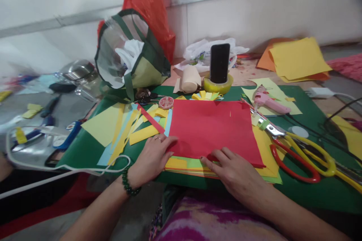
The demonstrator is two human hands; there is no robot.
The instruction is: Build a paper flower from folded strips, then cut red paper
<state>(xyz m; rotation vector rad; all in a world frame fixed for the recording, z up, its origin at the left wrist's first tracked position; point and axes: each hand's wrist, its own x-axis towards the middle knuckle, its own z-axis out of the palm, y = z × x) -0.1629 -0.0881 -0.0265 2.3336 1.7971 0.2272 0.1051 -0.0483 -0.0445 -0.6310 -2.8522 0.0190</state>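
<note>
A red sheet of paper lies on a stack of yellow and green paper in front of me. My left hand rests at the sheet's near left corner, thumb and index finger apart. At the near edge, my right hand lies with bent, separated fingers touching the red paper. To the left are loose paper strips in yellow and blue, plus a narrow red strip. Scissors with yellow and red handles lie right of the stack. Beyond them, a pink glue gun rests on pale paper.
A green mat covers the table. Behind stand a phone on a yellow tape roll, a beige roll and a bag. A white cable crosses at left. Yellow sheets lie back right.
</note>
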